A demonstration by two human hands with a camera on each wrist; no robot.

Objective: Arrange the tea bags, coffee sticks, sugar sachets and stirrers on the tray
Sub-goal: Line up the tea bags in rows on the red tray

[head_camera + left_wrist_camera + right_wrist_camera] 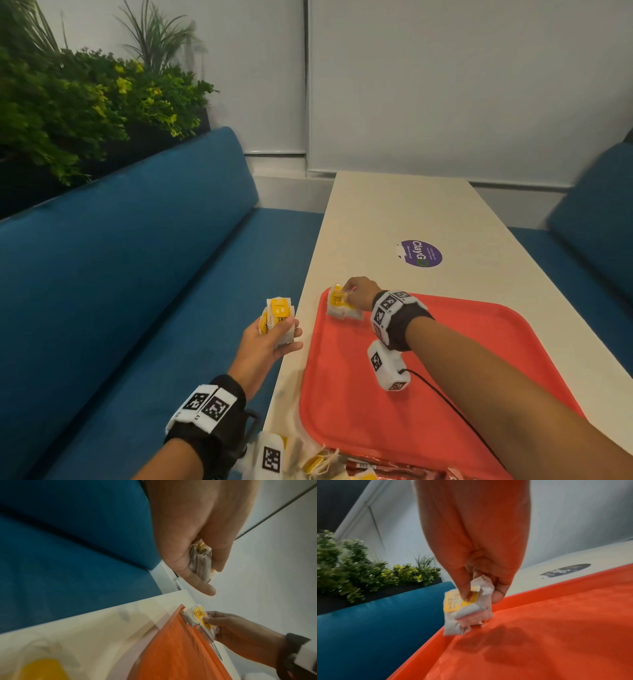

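A red tray [445, 383] lies on the cream table [411, 212]. My right hand [359, 291] pinches a few white tea bags with yellow tags [340, 305] at the tray's far left corner; in the right wrist view those tea bags [467, 609] touch the tray floor [556, 628]. My left hand [270, 339] is off the table's left edge, over the bench, and grips a small bundle of tea bags [279, 313]. The left wrist view shows that bundle [200, 559] squeezed between thumb and fingers.
More tea bags [322, 462] and red sachets [394, 471] lie at the tray's near edge. A purple sticker [420, 253] is on the table beyond the tray. Blue benches [137, 274] flank the table, with plants [85, 102] behind the left one.
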